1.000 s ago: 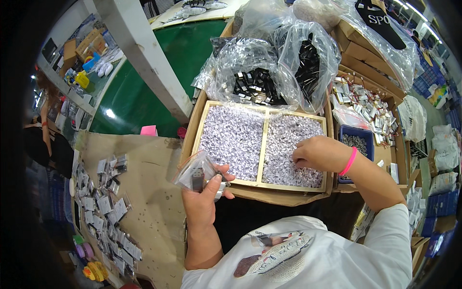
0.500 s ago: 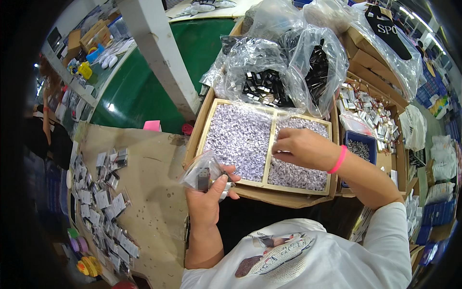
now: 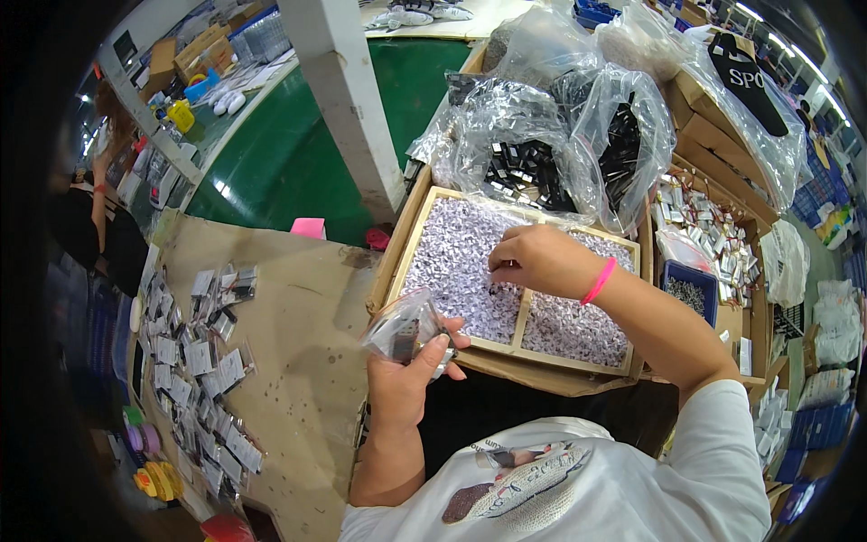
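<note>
My left hand [image 3: 408,378] is closed around a clear plastic bag [image 3: 390,320] with dark and silvery small parts inside, held at the near left corner of a wooden-framed tray [image 3: 492,347]. Two compartments divide the tray, both full of tiny pieces: whitish ones [image 3: 452,257] on the left, slightly greyer ones [image 3: 582,332] on the right. Over the divider and the left compartment hovers my right hand [image 3: 546,262], a pink band on its wrist. Its fingertips are pinched low over the whitish pieces; anything between them is too small to make out.
Filled clear bags [image 3: 215,361] lie scattered on the brown board [image 3: 307,361] at left. Behind the tray stand open plastic bags of black parts [image 3: 528,172]. A blue bin [image 3: 690,289] of small metal pieces sits at right. A white post [image 3: 357,117] rises behind. Another person stands far left.
My right hand has moved left from the right compartment to the left one. The left hand still holds the bag. The whole view has shifted slightly.
</note>
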`<state>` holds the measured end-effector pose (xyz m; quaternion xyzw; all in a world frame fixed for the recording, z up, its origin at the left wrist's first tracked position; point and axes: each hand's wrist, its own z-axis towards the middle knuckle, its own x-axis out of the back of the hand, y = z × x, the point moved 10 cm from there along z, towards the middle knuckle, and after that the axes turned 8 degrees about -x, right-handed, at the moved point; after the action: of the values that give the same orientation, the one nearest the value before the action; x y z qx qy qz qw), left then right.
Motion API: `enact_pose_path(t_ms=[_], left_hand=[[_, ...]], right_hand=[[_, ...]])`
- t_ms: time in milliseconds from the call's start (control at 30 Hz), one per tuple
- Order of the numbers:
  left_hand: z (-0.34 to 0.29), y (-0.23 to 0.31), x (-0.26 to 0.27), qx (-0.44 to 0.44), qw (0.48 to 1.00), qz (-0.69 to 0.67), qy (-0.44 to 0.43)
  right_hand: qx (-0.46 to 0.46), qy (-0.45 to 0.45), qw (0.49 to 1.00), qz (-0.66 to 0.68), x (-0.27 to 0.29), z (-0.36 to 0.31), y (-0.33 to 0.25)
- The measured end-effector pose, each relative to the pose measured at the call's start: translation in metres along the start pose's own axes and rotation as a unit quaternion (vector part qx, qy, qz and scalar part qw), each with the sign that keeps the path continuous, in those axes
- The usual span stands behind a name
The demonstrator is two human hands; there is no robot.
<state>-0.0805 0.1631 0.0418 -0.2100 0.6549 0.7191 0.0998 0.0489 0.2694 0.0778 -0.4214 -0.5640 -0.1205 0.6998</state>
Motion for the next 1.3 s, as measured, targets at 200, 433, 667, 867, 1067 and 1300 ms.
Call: enact_pose_path(t_ms=[200, 433, 667, 867, 1067, 1300], left_hand=[[0.001, -0.006, -0.008, 0.018, 1.0, 0.009, -0.016], [0.002, -0.024, -0.023, 0.04, 0.997, 0.063, -0.036], [-0.001, -0.039, -0.041, 0.046, 0.993, 0.079, -0.072], [-0.002, -0.044, -0.076, 0.031, 0.99, 0.04, -0.134], [-0.01, -0.043, -0.108, 0.079, 0.978, -0.03, -0.188], [-0.022, -0.039, -0.151, 0.04, 0.958, -0.054, -0.278]], right_hand=[[-0.063, 0.003, 0.985, 0.163, 0.023, -0.003, -0.001], [0.012, 0.054, 0.949, 0.31, 0.064, -0.021, -0.051], [0.055, -0.022, 0.988, 0.142, 0.06, -0.028, -0.079], [0.064, -0.011, 0.998, -0.02, 0.077, -0.042, -0.083], [0.014, 0.155, 0.981, 0.115, 0.125, -0.083, -0.06], [-0.137, 0.114, 0.888, 0.424, 0.076, -0.135, 0.001]])
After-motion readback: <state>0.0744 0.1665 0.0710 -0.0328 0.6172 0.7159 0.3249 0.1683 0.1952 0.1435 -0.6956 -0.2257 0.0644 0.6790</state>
